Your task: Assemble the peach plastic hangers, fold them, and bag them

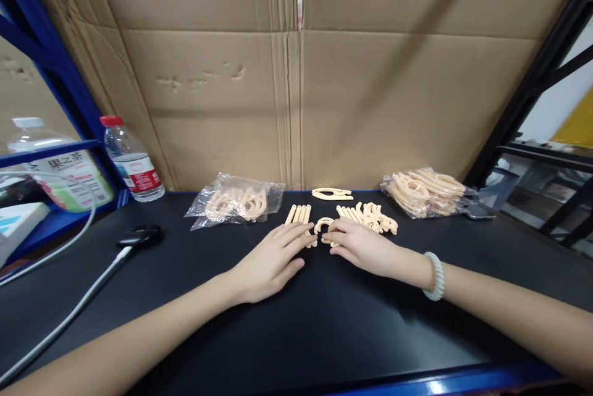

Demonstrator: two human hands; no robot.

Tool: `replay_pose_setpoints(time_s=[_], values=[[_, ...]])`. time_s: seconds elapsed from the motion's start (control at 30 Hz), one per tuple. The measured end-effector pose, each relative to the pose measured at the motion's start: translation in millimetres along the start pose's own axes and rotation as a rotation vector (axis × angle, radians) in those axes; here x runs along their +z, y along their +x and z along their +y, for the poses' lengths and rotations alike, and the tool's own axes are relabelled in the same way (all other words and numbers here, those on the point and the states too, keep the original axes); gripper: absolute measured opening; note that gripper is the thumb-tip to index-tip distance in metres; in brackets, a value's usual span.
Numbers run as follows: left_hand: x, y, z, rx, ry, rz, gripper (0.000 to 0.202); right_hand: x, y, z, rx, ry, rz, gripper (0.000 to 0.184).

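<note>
My left hand (274,260) lies low over the black table, fingers stretched out, their tips on the lower ends of a row of straight cream plastic strips (299,214). My right hand (364,244) rests opposite, fingers slightly bent and apart, partly covering a second row of strips (348,213). Between the fingertips is a curved cream hook piece (323,222); whether the right fingers touch it I cannot tell. Beside the second row lies a pile of curved cream pieces (377,218). Beyond the hands sits a folded cream plastic hanger (332,194).
Clear bags of cream parts lie at the back left (238,201) and back right (424,192). A red-capped water bottle (134,161) stands left, near a black device (139,235) with a white cable (69,315). Cardboard (208,87) walls the back; a phone-like object (478,210) lies right.
</note>
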State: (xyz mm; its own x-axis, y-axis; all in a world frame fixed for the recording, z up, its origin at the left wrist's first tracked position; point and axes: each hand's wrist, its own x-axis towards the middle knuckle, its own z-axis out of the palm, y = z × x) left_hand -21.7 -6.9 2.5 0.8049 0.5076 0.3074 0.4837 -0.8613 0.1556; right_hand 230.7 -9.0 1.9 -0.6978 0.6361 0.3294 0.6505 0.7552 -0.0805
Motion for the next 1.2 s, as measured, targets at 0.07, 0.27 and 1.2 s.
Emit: replay_pose_setpoints(time_s=[0.07, 0.27, 1.2], values=[[0.2, 0.9, 2.6, -0.02, 0.008, -0.104, 0.046, 5.7, 5.5, 6.3, 0.004, -0.013, 0.018, 0.02], [-0.2, 2.5, 5.0, -0.079, -0.006, -0.231, 0.056, 12.3, 27.8, 33.3, 0.029, -0.013, 0.052, 0.018], [2.2, 10.9, -5.1, -0.07, 0.007, -0.167, 0.057, -6.5, -51.5, 126.1, 0.191, 0.074, 0.21, 0.027]])
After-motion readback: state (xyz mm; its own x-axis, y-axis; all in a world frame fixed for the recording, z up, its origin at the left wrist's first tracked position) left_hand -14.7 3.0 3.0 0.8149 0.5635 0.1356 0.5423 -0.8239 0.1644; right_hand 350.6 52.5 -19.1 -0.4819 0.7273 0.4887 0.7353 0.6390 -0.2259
